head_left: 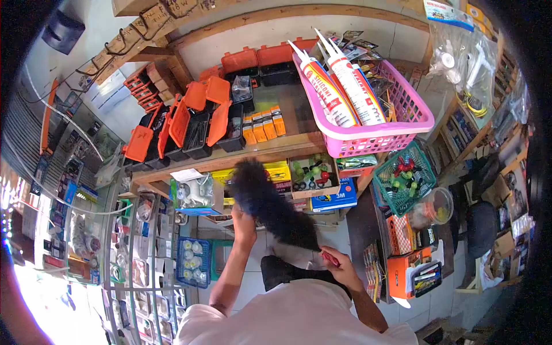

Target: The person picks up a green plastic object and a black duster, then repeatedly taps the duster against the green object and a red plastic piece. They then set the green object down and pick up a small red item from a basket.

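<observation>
A fluffy black duster [276, 213] stretches diagonally across the middle of the view, its far end up near the wooden shelf edge. My right hand [340, 268] is closed around its red handle, in front of my waist. Beside the duster's far part is my left hand [244, 225], close against the dark fibres or touching them. The fluff covers most of my left fingers, so I cannot make out whether they grip it. Just beyond lie yellow boxes [278, 171] and a cardboard box of small green and red items [314, 174].
On the shelf [230, 154] stand black cases with orange lids [190, 123], small orange boxes [264, 125] and a pink basket [374, 133] with sealant tubes [356, 86]. A green basket [405, 178] is to the right. Glass display shelving [132, 253] runs along the left.
</observation>
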Demonstrator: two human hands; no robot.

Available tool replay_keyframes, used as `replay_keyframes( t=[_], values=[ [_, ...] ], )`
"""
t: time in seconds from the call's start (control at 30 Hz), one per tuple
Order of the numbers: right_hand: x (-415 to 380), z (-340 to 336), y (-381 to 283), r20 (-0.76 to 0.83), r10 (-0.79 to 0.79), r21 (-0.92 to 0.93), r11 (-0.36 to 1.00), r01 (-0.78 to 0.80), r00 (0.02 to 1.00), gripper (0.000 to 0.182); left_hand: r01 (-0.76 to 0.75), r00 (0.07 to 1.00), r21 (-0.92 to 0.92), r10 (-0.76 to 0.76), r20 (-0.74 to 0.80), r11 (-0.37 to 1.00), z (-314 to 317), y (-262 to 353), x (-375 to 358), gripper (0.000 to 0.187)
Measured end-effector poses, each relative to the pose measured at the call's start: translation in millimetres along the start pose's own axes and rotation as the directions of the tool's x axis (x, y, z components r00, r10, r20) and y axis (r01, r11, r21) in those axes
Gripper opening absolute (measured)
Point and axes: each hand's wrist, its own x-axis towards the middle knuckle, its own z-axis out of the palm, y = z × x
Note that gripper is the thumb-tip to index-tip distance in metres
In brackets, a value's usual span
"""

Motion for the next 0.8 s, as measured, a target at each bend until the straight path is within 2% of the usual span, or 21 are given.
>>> replay_keyframes(
  t=[0.03,0.07,0.1,0.13,0.17,0.23,0.3,0.37,0.4,0.5,0.57,0.63,0.7,0.77,0.8],
  values=[
    [2.5,0.8,1.9,-0.041,-0.038,0.045,0.998,0.040,0.998,0.046,0.004,0.997,0.047,-0.008,0.081,0.999,-6.0,2.0,1.8,0.018],
    [4.0,-0.4,1.6,-0.038,-0.044,0.043,0.998,0.046,0.998,0.046,0.069,0.992,0.043,-0.073,0.101,0.997,-9.5,2.8,3.0,0.021],
    [5.1,-1.7,-1.2,0.045,-0.023,0.026,0.999,0.022,0.999,0.047,0.063,0.993,0.041,-0.066,0.099,0.997,-3.2,3.8,2.0,0.021],
    [6.4,-2.4,-2.9,0.126,0.001,0.007,1.000,-0.002,0.992,0.048,0.064,0.996,-0.102,-0.071,-0.060,0.993,6.9,2.4,0.1,0.020],
    [8.2,-2.8,-1.0,0.129,-0.003,0.006,1.000,0.002,0.992,0.048,0.068,0.992,-0.180,-0.086,-0.095,0.981,5.7,4.3,0.3,0.020],
    [12.8,-4.2,6.6,0.001,-0.076,0.038,0.996,0.075,0.997,0.048,0.056,0.980,-0.333,-0.117,-0.164,0.941,3.1,8.2,0.7,0.021],
    [16.4,-6.1,10.8,0.043,-0.076,0.042,0.996,0.074,0.996,0.048,0.046,0.985,0.113,-0.064,0.163,0.993,-18.7,9.9,3.1,0.027],
    [18.3,-10.6,10.9,0.082,-0.073,0.048,0.996,0.070,0.994,0.048,0.032,0.985,0.093,-0.048,0.167,0.995,-13.5,5.0,2.5,0.027],
    [19.4,-14.6,8.7,0.086,-0.074,0.013,0.997,0.073,0.994,0.047,-0.041,0.999,0.023,0.041,0.003,0.999,10.5,14.1,-4.1,0.021],
    [22.3,-17.3,-5.6,0.048,-0.078,-0.018,0.997,0.079,0.996,0.045,-0.086,0.994,0.103,0.092,-0.051,0.991,6.9,20.5,-10.2,0.017],
    [22.1,-17.9,-9.4,0.010,-0.084,-0.013,0.996,0.085,0.996,0.044,0.016,0.997,0.081,-0.021,0.073,0.997,-2.0,15.8,-5.4,0.007],
    [21.5,-19.1,-9.5,0.067,-0.136,-0.011,0.990,0.137,0.988,0.043,-0.016,0.997,0.090,0.010,0.072,0.996,-0.2,13.8,-5.8,0.008],
    [21.3,-19.9,-6.1,0.041,-0.126,-0.008,0.992,0.127,0.991,0.043,0.003,1.000,0.156,0.000,-0.021,0.988,3.4,14.4,-9.0,0.011],
    [19.8,-20.7,-5.8,0.020,-0.113,-0.004,0.994,0.114,0.993,0.043,0.008,1.000,0.164,-0.011,0.020,0.986,-4.3,8.6,-8.7,0.009],
    [19.6,-21.5,-10.3,0.060,-0.143,-0.035,0.989,0.145,0.988,0.044,0.020,1.000,0.273,-0.014,-0.025,0.962,-5.6,4.7,-10.7,0.010]
  ],
)
